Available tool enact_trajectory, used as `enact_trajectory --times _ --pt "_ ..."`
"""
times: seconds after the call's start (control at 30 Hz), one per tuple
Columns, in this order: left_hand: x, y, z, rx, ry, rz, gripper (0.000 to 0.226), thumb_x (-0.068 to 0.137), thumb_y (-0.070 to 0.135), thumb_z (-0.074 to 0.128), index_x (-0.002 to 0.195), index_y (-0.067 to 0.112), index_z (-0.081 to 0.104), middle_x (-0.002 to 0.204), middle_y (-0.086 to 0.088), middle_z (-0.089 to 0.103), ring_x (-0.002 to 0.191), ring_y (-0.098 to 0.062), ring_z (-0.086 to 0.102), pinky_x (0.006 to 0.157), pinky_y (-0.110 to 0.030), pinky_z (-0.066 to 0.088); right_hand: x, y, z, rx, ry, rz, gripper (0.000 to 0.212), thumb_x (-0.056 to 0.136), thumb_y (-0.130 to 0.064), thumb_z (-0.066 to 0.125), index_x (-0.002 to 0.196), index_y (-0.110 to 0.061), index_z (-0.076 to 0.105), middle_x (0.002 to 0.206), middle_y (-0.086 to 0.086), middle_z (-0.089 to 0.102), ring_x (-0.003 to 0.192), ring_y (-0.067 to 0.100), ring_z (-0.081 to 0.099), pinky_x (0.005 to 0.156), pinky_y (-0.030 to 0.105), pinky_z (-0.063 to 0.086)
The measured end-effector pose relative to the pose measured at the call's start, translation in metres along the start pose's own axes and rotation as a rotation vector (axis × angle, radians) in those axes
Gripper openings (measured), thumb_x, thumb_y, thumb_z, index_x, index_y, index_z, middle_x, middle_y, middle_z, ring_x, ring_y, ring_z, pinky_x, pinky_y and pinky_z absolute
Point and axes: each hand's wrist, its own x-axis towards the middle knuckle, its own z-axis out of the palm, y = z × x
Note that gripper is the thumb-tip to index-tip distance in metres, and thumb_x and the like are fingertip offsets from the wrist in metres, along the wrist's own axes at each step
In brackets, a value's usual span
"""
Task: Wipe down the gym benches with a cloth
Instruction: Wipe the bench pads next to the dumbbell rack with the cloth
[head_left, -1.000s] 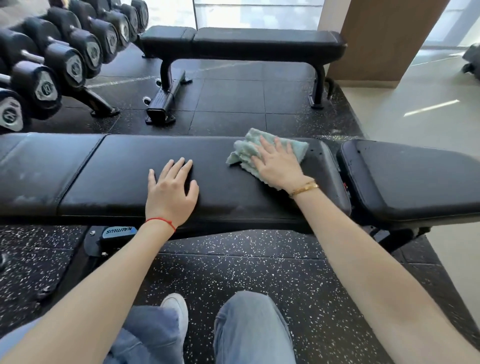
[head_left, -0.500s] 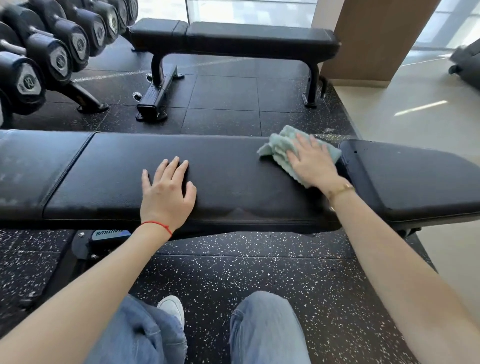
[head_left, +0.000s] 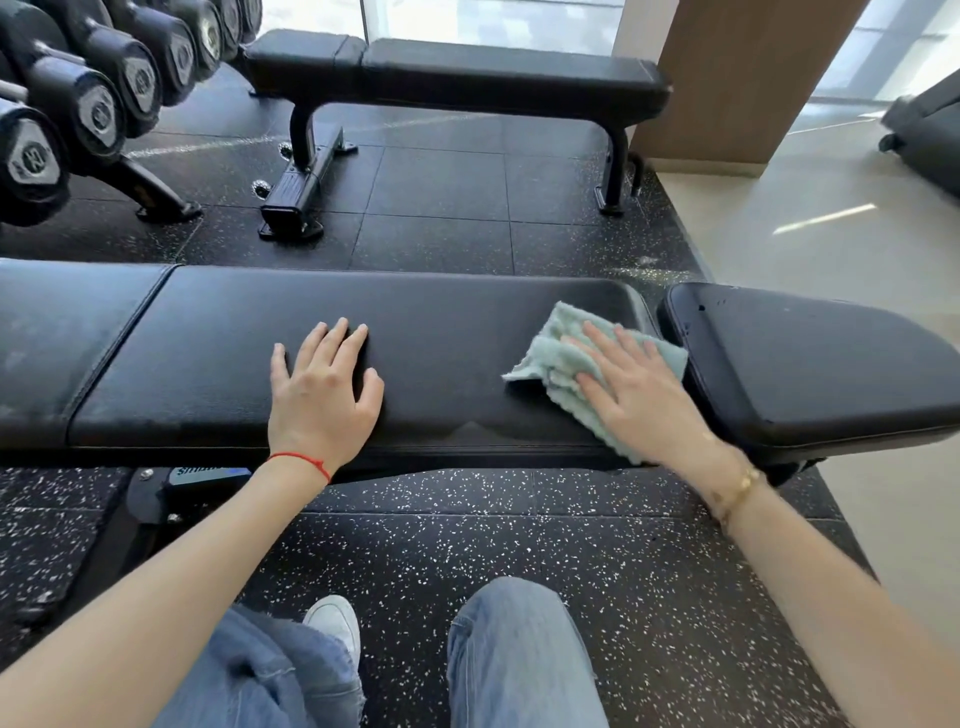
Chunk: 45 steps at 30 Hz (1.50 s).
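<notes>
A long black padded bench (head_left: 218, 343) runs across the view in front of me. My left hand (head_left: 322, 395) rests flat on its middle pad, fingers spread. A crumpled pale green cloth (head_left: 550, 358) lies at the right end of that pad. My right hand (head_left: 634, 395) presses on the cloth with straight fingers. Just right of the cloth sits the bench's separate black seat pad (head_left: 810, 364). The left pad section (head_left: 57, 332) looks dusty.
A second black flat bench (head_left: 467, 78) stands further back on the rubber floor. A rack of black dumbbells (head_left: 93, 98) fills the top left. A wooden column (head_left: 727, 78) and pale tiled floor (head_left: 831, 218) lie at the right. My jeans-clad knees (head_left: 519, 660) are below.
My right hand has slid the cloth to the right along the pad to its right end, then slightly toward me. My left hand has stayed in place on the pad.
</notes>
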Motion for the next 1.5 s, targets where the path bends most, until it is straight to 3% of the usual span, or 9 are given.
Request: enact_trajectory --times 0.2,0.33,0.47,0.7,0.93,1.07,1.23,1.37,1.5 --pt "0.001 0.000 0.000 0.000 0.011 0.000 0.057 0.090 0.039 0.036 0.142 0.020 0.047 0.152 -0.003 0.042 0.144 -0.021 0.031 0.118 -0.056 0.015 0.082 0.022 -0.010 0.052 -0.061 0.193 0.057 0.105 -0.041 0.028 0.156 -0.022 0.012 0.164 -0.004 0.005 0.151 0.024 0.000 0.122 0.042 -0.002" --pt "0.001 -0.001 0.002 -0.008 0.016 -0.008 0.057 0.089 0.040 0.035 0.141 0.020 0.048 0.151 -0.003 0.043 0.143 -0.020 0.031 0.118 -0.056 0.015 0.011 0.009 -0.004 0.072 0.002 0.021 0.054 0.102 -0.047 0.026 0.152 -0.039 0.008 0.163 -0.010 0.006 0.151 0.019 -0.003 0.121 0.039 -0.008" --pt "0.000 0.002 0.003 -0.001 0.010 -0.015 0.058 0.089 0.038 0.034 0.142 0.019 0.047 0.152 -0.004 0.042 0.144 -0.022 0.031 0.118 -0.057 0.014 -0.040 -0.001 -0.003 0.059 -0.013 -0.060 0.049 0.095 -0.064 0.006 0.143 -0.061 -0.001 0.161 -0.022 0.001 0.149 0.008 -0.008 0.121 0.036 -0.009" --pt "0.000 0.003 0.002 -0.018 0.008 -0.034 0.049 0.093 0.029 0.048 0.141 0.019 0.048 0.152 -0.003 0.042 0.144 -0.022 0.031 0.118 -0.056 0.012 0.069 -0.062 0.001 -0.068 -0.109 -0.046 0.052 0.104 -0.046 0.021 0.154 -0.038 0.011 0.164 -0.005 0.005 0.151 0.024 -0.003 0.121 0.046 -0.005" --pt "0.000 0.000 0.001 -0.004 -0.007 -0.019 0.054 0.094 0.037 0.036 0.144 0.020 0.044 0.154 -0.003 0.039 0.146 -0.020 0.027 0.119 -0.055 0.011 -0.023 -0.101 0.019 -0.042 -0.045 -0.369 0.053 0.101 -0.051 0.015 0.153 -0.044 0.008 0.163 -0.012 0.006 0.151 0.019 -0.006 0.122 0.043 -0.008" --pt "-0.001 0.001 0.001 -0.007 -0.010 -0.004 0.056 0.093 0.037 0.034 0.145 0.019 0.043 0.154 -0.004 0.038 0.146 -0.021 0.026 0.119 -0.055 0.011 -0.008 -0.053 0.007 -0.001 -0.044 -0.220 0.054 0.103 -0.049 0.020 0.154 -0.036 0.012 0.163 -0.010 0.009 0.151 0.017 0.002 0.122 0.037 -0.005" --pt "0.000 0.002 0.003 -0.008 0.010 -0.022 0.049 0.095 0.029 0.047 0.143 0.020 0.046 0.153 -0.003 0.040 0.145 -0.020 0.028 0.119 -0.055 0.012 0.085 -0.050 -0.003 -0.043 -0.116 0.047 0.054 0.104 -0.044 0.023 0.155 -0.029 0.012 0.164 -0.006 0.004 0.151 0.024 -0.001 0.121 0.046 -0.004" --pt "0.000 0.001 0.003 -0.009 -0.003 -0.025 0.053 0.093 0.035 0.039 0.143 0.020 0.046 0.153 -0.003 0.039 0.146 -0.020 0.028 0.119 -0.055 0.012 0.072 -0.099 0.014 -0.052 -0.101 -0.163 0.053 0.104 -0.044 0.025 0.154 -0.036 0.011 0.164 -0.006 0.006 0.151 0.027 -0.002 0.121 0.048 -0.006" --pt "-0.001 -0.002 0.002 0.001 -0.012 -0.006 0.057 0.092 0.040 0.033 0.145 0.021 0.043 0.155 -0.002 0.038 0.146 -0.019 0.027 0.119 -0.055 0.012 0.005 -0.083 0.010 0.011 -0.057 -0.262 0.052 0.102 -0.049 0.018 0.153 -0.040 0.014 0.163 -0.011 0.010 0.151 0.019 0.000 0.122 0.044 -0.003"
